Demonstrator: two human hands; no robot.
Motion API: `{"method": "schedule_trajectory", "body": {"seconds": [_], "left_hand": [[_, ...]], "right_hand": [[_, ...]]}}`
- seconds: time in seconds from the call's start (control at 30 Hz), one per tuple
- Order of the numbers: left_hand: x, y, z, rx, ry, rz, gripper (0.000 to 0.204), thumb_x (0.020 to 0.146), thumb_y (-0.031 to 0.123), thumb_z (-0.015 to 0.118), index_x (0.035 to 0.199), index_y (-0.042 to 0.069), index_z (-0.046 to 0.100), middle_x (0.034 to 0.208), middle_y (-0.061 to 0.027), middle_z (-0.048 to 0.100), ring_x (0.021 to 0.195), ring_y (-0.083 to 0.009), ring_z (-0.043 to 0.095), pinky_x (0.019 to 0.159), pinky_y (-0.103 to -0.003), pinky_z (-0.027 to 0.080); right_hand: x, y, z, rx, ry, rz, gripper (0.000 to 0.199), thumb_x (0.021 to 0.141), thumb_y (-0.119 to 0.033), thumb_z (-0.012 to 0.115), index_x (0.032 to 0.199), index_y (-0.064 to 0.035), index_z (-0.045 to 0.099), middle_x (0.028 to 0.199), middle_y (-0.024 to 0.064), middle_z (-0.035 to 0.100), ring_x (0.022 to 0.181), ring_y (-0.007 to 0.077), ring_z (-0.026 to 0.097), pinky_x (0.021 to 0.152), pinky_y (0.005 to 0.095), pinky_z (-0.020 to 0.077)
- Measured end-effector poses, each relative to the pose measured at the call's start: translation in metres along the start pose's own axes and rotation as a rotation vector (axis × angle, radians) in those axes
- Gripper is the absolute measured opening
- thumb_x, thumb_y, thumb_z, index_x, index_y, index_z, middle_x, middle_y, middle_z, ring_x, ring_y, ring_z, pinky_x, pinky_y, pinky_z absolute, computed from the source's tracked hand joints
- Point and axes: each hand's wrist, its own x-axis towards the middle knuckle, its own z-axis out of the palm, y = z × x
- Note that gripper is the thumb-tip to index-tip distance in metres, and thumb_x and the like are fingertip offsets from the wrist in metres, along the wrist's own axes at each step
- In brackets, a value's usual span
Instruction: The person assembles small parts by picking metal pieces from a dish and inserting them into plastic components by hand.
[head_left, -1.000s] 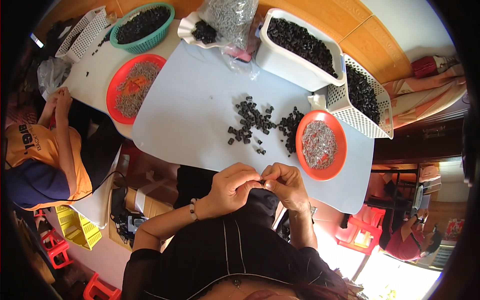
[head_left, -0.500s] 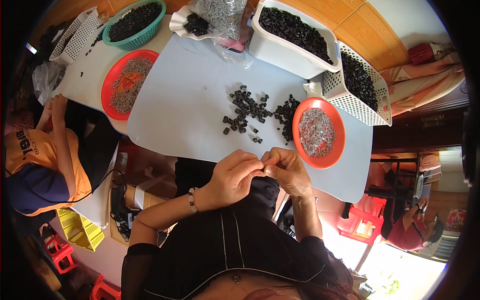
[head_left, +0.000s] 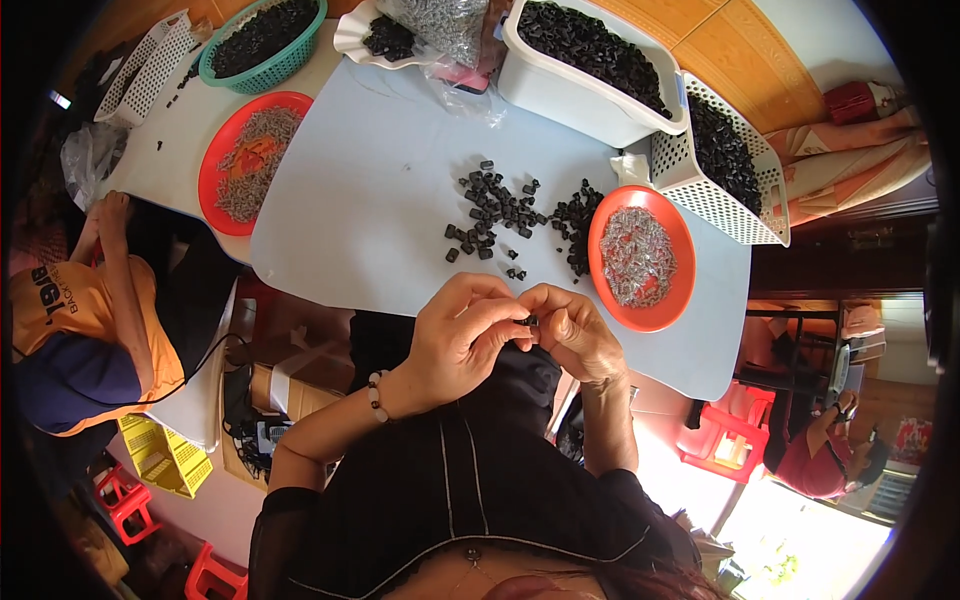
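Note:
My left hand (head_left: 462, 335) and my right hand (head_left: 578, 338) meet at the table's near edge, in front of my body. Between the left thumb and fingertips is a small black plastic part (head_left: 529, 321), mostly covered. The right fingers curl against the same part, with the right thumb lifted a little off it. Beyond my hands lies a loose pile of black plastic parts (head_left: 492, 205). A second heap of smaller black parts (head_left: 575, 215) touches an orange-red dish (head_left: 601, 285) of small clear and silvery pieces (head_left: 637, 257).
Along the back stand a white tub (head_left: 560, 100) of black parts, a white perforated basket (head_left: 705, 200) and a bag of silvery pieces (head_left: 445, 30). At left, a person in an orange shirt (head_left: 60, 300) sits by a red dish (head_left: 210, 190) and green basket (head_left: 270, 78).
My right thumb has lifted away from the pinch, and the small black part now shows between the fingertips. Both hands have shifted slightly; the view has tilted a little.

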Motion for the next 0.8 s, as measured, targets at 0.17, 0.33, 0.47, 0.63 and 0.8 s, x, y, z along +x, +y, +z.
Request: {"method": "schedule_trajectory", "body": {"seconds": [0.17, 0.33, 0.47, 0.63, 0.8], "left_hand": [[-0.003, 0.002, 0.001, 0.007, -0.02, -0.035, 0.02, 0.082, -0.004, 0.076, 0.1, 0.003, 0.068, 0.101, -0.0091, 0.06, 0.071, -0.0164, 0.067, 0.061, -0.028, 0.055], [-0.009, -0.001, 0.0, 0.005, -0.075, -0.056, 0.022, 0.08, -0.001, 0.079, 0.099, 0.002, 0.07, 0.1, -0.0096, 0.063, 0.073, -0.0148, 0.067, 0.064, -0.026, 0.056], [-0.009, 0.001, -0.001, -0.02, -0.093, -0.054, 0.022, 0.079, -0.004, 0.077, 0.1, 0.001, 0.07, 0.1, -0.0093, 0.063, 0.073, -0.0146, 0.067, 0.064, -0.026, 0.057], [-0.013, -0.001, -0.004, -0.019, -0.164, -0.074, 0.026, 0.079, -0.003, 0.076, 0.102, 0.0, 0.066, 0.102, -0.0091, 0.06, 0.075, -0.0173, 0.067, 0.065, -0.027, 0.058], [-0.016, 0.003, -0.008, -0.005, -0.172, -0.098, 0.025, 0.079, -0.003, 0.075, 0.102, 0.0, 0.065, 0.101, -0.0093, 0.06, 0.076, -0.0175, 0.068, 0.066, -0.027, 0.059]], "right_hand": [[0.002, 0.006, -0.002, 0.023, -0.012, 0.026, 0.052, 0.092, -0.04, 0.071, 0.116, 0.006, 0.063, 0.101, 0.0079, 0.065, 0.087, 0.0154, 0.058, 0.081, 0.0279, 0.0471], [0.002, 0.009, -0.005, 0.065, -0.025, 0.065, 0.049, 0.093, -0.038, 0.071, 0.114, 0.006, 0.064, 0.101, 0.0083, 0.066, 0.087, 0.0138, 0.059, 0.083, 0.027, 0.0474], [0.001, 0.017, -0.007, 0.117, -0.027, 0.086, 0.049, 0.093, -0.036, 0.071, 0.114, 0.0071, 0.064, 0.1, 0.0087, 0.066, 0.089, 0.0134, 0.06, 0.084, 0.0275, 0.0479], [0.002, 0.019, -0.001, 0.171, -0.065, 0.102, 0.048, 0.095, -0.035, 0.069, 0.112, 0.0087, 0.063, 0.101, 0.0103, 0.067, 0.094, 0.0165, 0.063, 0.088, 0.0301, 0.048], [0.002, 0.024, 0.001, 0.159, -0.075, 0.123, 0.047, 0.096, -0.035, 0.067, 0.112, 0.0088, 0.063, 0.102, 0.0115, 0.068, 0.094, 0.0175, 0.063, 0.089, 0.031, 0.0479]]}}
